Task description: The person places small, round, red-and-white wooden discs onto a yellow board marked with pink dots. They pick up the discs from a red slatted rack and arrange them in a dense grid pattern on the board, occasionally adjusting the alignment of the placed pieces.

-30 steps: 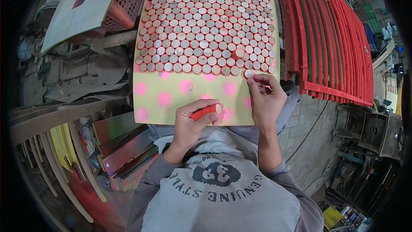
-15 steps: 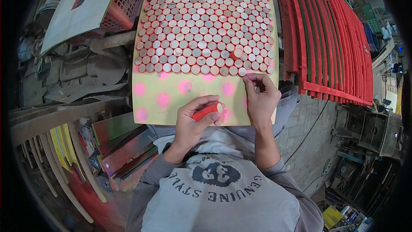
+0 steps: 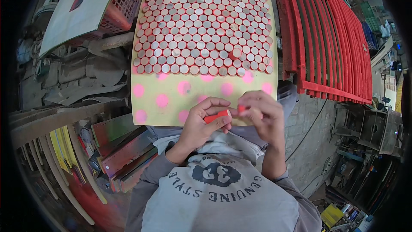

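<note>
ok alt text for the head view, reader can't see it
A person's left hand holds a red cylinder while the blurred right hand pinches a small red piece. Beyond, packed pale-topped red discs cover most of a yellow board with pink spots.

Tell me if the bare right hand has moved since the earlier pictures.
Yes: the bare right hand has drawn away from the nearest row of round, pale-topped red pieces, toward the near edge of the yellow, pink-spotted board.
</note>
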